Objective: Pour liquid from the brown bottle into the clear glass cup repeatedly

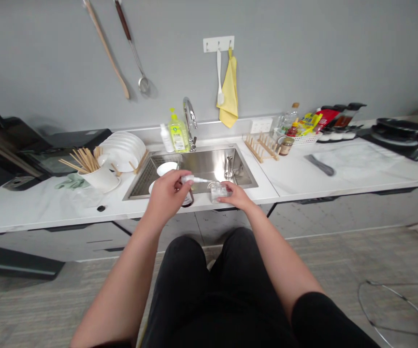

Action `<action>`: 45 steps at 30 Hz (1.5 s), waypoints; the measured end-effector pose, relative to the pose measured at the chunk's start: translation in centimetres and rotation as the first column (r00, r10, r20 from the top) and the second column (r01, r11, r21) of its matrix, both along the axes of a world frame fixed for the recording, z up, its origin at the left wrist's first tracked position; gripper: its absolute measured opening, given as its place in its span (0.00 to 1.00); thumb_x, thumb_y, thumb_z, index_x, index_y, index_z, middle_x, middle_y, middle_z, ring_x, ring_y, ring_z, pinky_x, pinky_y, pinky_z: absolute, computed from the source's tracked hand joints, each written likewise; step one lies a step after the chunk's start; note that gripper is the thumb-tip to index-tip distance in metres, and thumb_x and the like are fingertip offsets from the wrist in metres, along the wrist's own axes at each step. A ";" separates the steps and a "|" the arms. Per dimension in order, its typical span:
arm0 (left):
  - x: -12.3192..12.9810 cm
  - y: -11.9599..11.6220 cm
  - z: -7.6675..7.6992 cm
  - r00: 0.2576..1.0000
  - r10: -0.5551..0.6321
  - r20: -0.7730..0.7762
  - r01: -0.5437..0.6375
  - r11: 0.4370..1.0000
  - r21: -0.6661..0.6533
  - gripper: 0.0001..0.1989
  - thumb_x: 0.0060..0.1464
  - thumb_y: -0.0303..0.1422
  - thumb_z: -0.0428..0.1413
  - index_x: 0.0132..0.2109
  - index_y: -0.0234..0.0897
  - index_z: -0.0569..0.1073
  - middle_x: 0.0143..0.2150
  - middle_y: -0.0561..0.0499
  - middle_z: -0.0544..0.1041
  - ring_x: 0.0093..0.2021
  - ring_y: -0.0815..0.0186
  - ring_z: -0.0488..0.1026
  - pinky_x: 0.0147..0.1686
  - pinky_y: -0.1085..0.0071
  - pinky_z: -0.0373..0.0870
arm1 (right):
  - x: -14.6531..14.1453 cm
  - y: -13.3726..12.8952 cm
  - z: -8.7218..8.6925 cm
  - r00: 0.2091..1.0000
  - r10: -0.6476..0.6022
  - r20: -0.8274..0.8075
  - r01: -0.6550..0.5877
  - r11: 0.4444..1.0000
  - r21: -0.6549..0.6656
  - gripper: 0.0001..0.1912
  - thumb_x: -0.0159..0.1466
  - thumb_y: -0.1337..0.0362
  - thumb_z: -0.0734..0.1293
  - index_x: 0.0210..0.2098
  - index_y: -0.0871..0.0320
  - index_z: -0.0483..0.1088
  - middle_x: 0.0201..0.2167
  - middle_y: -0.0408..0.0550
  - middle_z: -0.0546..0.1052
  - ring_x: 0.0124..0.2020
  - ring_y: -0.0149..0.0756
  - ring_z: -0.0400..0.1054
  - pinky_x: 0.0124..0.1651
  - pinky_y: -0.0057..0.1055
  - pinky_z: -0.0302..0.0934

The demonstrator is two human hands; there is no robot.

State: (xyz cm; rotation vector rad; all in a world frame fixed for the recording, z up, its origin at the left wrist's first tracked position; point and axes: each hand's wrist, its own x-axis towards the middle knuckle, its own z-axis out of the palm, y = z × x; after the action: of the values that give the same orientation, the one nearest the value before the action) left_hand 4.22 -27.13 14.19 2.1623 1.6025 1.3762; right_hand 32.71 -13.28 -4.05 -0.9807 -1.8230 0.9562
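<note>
One small clear container sits at the front edge of the sink, with the fingers of the right hand closed around its right side; whether its base rests on the counter or is slightly raised, I cannot tell. The left hand pinches a white, dropper-like tube between thumb and fingers, its thin tip pointing right, just by the container's mouth. Whether tip and rim touch is too fine to make out.

Just below the left hand is a dark bottle with a pale label, partly hidden by the fingers, so its top and whether it is open do not show. A small black cap-like piece lies on the counter, well to the left; whether it belongs to the bottle is unclear.

As for progress, the work looks to be midway: both pieces are in hand and brought together, so the setting up seems done. The part at the container's mouth does not look finished, and neither the tube nor the container has been set down. How much the container holds, if anything, cannot be read, so the amount left is uncertain.
</note>
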 end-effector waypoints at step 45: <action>10.9 10.4 0.0 0.494 -0.318 -0.809 0.043 0.939 -0.342 0.23 0.64 0.44 0.64 0.61 0.40 0.84 0.59 0.37 0.85 0.61 0.44 0.80 0.59 0.55 0.74 | -0.2 0.1 0.2 0.997 -0.019 0.079 0.014 0.997 0.074 0.42 0.54 0.47 0.87 0.63 0.54 0.78 0.53 0.51 0.86 0.52 0.50 0.80 0.58 0.42 0.71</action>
State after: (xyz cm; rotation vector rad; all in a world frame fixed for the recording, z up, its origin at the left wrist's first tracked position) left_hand 15.11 -16.74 14.17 2.8797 1.5329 -0.1431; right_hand 32.56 -13.23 -3.81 -0.9992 -1.8993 0.8448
